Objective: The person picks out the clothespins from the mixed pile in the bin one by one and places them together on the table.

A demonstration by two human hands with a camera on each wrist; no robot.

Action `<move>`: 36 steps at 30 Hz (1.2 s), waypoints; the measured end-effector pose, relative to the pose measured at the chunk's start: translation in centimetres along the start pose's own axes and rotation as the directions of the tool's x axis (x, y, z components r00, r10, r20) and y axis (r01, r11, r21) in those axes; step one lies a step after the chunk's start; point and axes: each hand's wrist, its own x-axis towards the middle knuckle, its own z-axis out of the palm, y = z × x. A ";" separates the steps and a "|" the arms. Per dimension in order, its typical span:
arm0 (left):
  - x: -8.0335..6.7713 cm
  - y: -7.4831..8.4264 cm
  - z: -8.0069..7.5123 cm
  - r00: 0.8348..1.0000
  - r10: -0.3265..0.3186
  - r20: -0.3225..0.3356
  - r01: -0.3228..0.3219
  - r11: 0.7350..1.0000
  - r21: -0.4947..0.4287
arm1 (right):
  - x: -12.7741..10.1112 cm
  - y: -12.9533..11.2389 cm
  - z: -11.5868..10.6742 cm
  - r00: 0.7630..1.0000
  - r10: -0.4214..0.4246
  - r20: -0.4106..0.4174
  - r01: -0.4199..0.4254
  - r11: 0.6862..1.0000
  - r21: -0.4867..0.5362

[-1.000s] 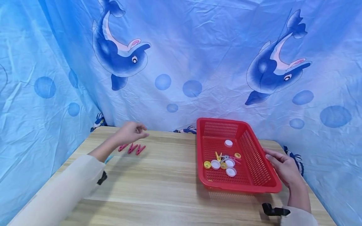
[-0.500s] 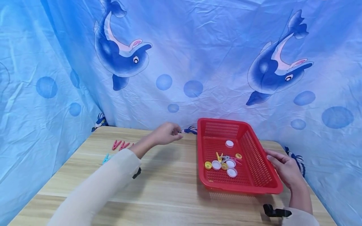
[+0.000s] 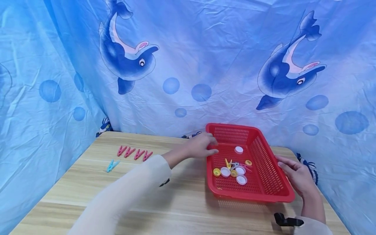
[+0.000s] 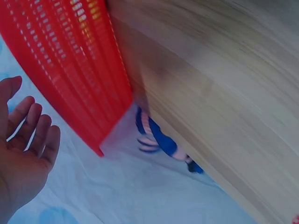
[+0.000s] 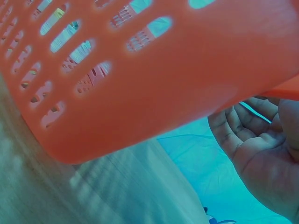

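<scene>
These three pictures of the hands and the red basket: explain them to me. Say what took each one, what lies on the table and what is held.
A person works with bare hands; there is no machine. The wide picture comes from a camera worn on the head, looking down at a wooden table before a blue dolphin cloth. The two close pictures come from cameras strapped to each wrist, so each shows mostly the red basket's wall, blurred.

On the table stands a red basket holding white and yellow bottle caps and a few clothes pegs. To the left lie four pink pegs in a row and one light blue peg.

The left hand reaches over the basket's near-left rim; it seems to hold nothing. The right hand rests against the basket's right side, fingers relaxed.
</scene>
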 end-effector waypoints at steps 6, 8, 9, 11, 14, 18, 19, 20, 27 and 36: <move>1.5 2.2 1.4 0.996 -0.007 0.090 0.005 1.000 0.024 | 0.0 0.0 0.2 1.000 0.007 0.000 -0.007 1.000 0.001; 1.9 2.7 1.7 0.994 -0.005 0.113 0.002 1.000 0.028 | 0.1 0.0 0.2 1.000 0.005 0.002 -0.005 1.000 0.007; 2.2 2.9 1.9 0.992 -0.004 0.125 0.001 1.000 0.028 | 0.1 0.0 0.2 1.000 0.004 0.004 -0.004 1.000 0.011; 2.8 3.1 2.2 0.989 -0.001 0.148 -0.003 1.000 0.026 | 0.1 0.0 0.2 1.000 0.000 0.007 0.000 1.000 0.016; 3.5 3.2 2.9 0.981 -0.021 0.194 0.017 1.000 0.025 | 0.1 0.0 0.2 1.000 0.004 0.010 -0.004 1.000 0.019; 4.0 3.0 3.8 0.961 -0.065 0.270 0.061 0.998 0.025 | 0.2 0.0 0.6 1.000 0.022 0.012 -0.022 0.999 0.023; 4.2 2.9 4.0 0.955 -0.071 0.287 0.067 0.997 0.023 | 0.2 0.0 0.7 1.000 0.022 0.015 -0.023 0.999 0.025; 4.3 2.8 4.2 0.951 -0.077 0.299 0.073 0.997 0.022 | 0.3 0.1 0.8 1.000 0.020 0.017 -0.021 1.000 0.022; 5.6 2.5 5.2 0.935 -0.105 0.338 0.094 0.994 0.049 | 0.2 0.0 0.5 1.000 -0.007 0.013 0.007 1.000 0.024; 6.5 3.0 5.4 0.883 -0.196 0.427 0.173 0.981 0.092 | 0.1 -0.1 0.2 1.000 0.012 0.006 -0.013 0.999 0.030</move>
